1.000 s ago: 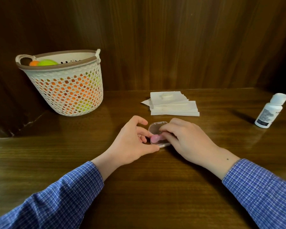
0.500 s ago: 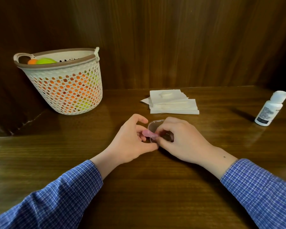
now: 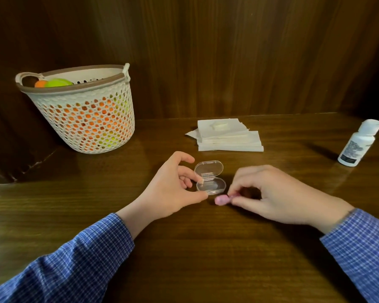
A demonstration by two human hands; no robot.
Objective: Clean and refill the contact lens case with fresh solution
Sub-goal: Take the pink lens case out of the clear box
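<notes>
A clear plastic hinged box (image 3: 210,179) lies open on the wooden table (image 3: 206,248), its lid folded back flat. My left hand (image 3: 175,189) steadies the box's left edge with thumb and fingertips. My right hand (image 3: 271,195) pinches a small pink lens case (image 3: 221,200) just right of the box, low over the table. A white solution bottle (image 3: 357,143) with a closed cap stands at the far right, out of both hands' reach.
A stack of white paper napkins (image 3: 228,136) lies behind the box. A cream perforated basket (image 3: 83,110) holding orange and green balls stands at the back left. Dark wood panelling closes off the back and left.
The pink lens case was inside the clear box under my right fingers; now my right hand has lifted it out and moved it right. The left hand stays on the box.
</notes>
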